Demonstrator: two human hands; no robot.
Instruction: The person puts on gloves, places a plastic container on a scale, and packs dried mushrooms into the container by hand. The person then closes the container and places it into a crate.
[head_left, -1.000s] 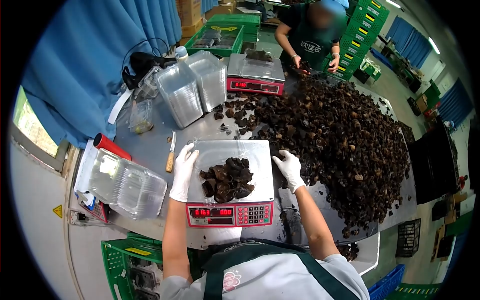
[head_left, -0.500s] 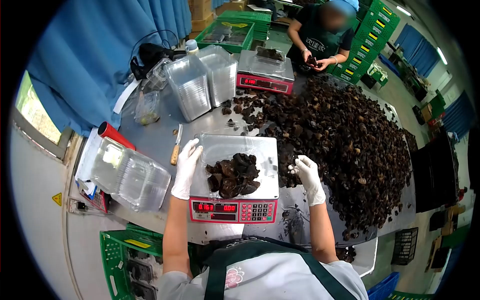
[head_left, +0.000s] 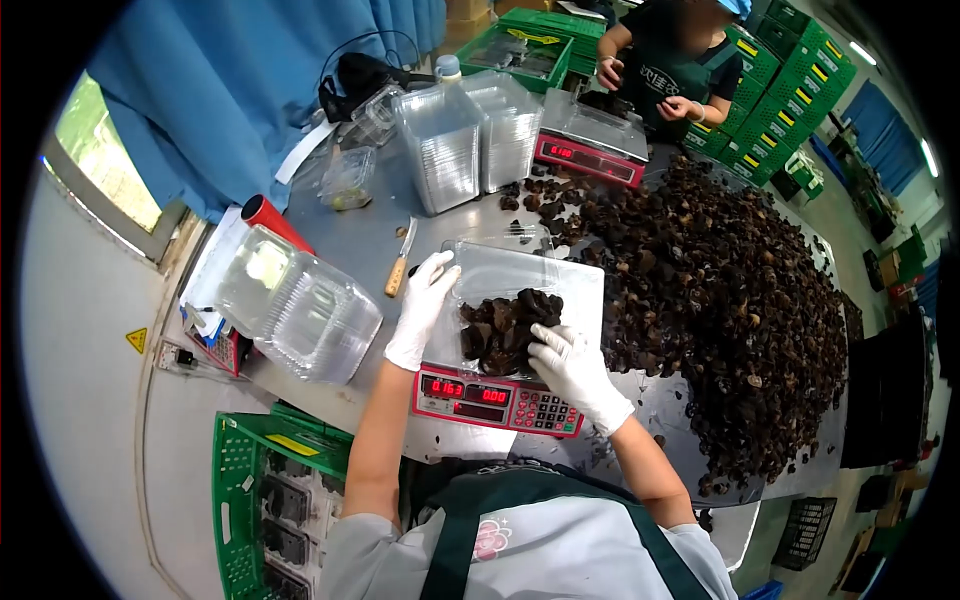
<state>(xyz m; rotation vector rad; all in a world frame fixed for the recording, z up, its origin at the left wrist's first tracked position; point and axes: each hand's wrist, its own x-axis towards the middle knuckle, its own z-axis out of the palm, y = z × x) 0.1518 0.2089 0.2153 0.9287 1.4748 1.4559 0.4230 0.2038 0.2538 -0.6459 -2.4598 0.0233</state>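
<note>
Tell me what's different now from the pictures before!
The right hand has moved left, from beside the scale onto the dark mushrooms there; whether it grips any, I can't tell. The other person has moved their hands apart since the last picture. The left hand is still by the scale's left edge, the red numbers are the same, and the knife stayed put.

The scale [head_left: 500, 398] is red with 2 glowing red readouts, the gloves [head_left: 425, 312] white, the curtain [head_left: 230, 90] plain blue.
</note>
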